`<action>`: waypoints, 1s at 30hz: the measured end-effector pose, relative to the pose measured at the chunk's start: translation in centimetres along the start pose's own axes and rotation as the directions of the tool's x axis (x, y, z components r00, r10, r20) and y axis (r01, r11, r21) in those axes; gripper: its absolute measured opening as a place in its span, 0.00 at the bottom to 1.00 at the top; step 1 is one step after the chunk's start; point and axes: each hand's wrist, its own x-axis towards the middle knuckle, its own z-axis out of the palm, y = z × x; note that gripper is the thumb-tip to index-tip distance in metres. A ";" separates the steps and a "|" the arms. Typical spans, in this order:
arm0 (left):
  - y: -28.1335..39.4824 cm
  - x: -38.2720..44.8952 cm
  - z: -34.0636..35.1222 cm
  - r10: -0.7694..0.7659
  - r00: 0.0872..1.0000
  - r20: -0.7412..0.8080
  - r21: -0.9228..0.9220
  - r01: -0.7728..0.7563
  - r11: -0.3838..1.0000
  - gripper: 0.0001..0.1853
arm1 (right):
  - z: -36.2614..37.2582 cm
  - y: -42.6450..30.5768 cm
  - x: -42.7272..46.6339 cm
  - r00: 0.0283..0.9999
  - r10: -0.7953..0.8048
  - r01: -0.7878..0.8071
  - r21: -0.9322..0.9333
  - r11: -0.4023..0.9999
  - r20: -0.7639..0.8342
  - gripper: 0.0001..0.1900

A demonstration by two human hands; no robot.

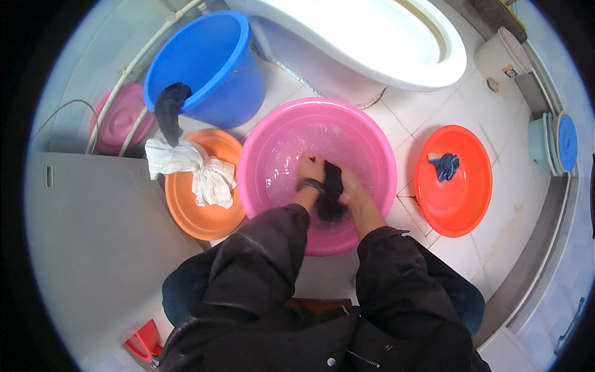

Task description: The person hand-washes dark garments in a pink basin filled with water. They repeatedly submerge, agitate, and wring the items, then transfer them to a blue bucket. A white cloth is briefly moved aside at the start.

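In a pink plastic basin (387, 176) of bubbly water, both my hands work on a black cloth (333, 179). My left hand (310, 168), with a dark band around its wrist, grips the cloth from the left. On the opposite side my right hand (349, 183) has hold of it too. The cloth's lower end is blurred and hangs down to the water. My fingers are partly hidden, and I cannot tell what kind of garment the cloth is.
Left of the pink basin is an orange basin (204, 225) with white cloth (211, 179) over its rim. Behind it, a dark cloth (168, 109) hangs on a blue bucket (228, 104). A red-orange basin (458, 204) at right holds blue cloth (446, 167). A white tub (453, 69) stands ahead.
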 end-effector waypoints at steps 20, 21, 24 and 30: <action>2.8 -7.4 1.1 0.313 0.800 0.513 0.053 -0.394 0.918 0.23 | -4.8 1.1 2.8 0.995 -0.043 0.034 0.109 0.993 0.089 0.31; 3.9 -8.4 0.7 0.373 0.788 0.490 0.036 -0.446 0.894 0.23 | -5.0 1.2 3.1 0.993 -0.049 0.043 0.055 0.998 0.111 0.32; 6.2 -8.8 -0.1 0.346 0.712 0.611 0.121 -0.516 0.848 0.23 | -5.2 1.7 4.1 0.983 -0.064 0.085 -0.117 0.989 0.172 0.34; 1.2 1.5 -2.7 0.240 0.944 0.225 0.144 -0.276 0.950 0.24 | -1.2 -0.5 2.6 1.000 -0.016 0.023 -0.347 0.937 0.025 0.26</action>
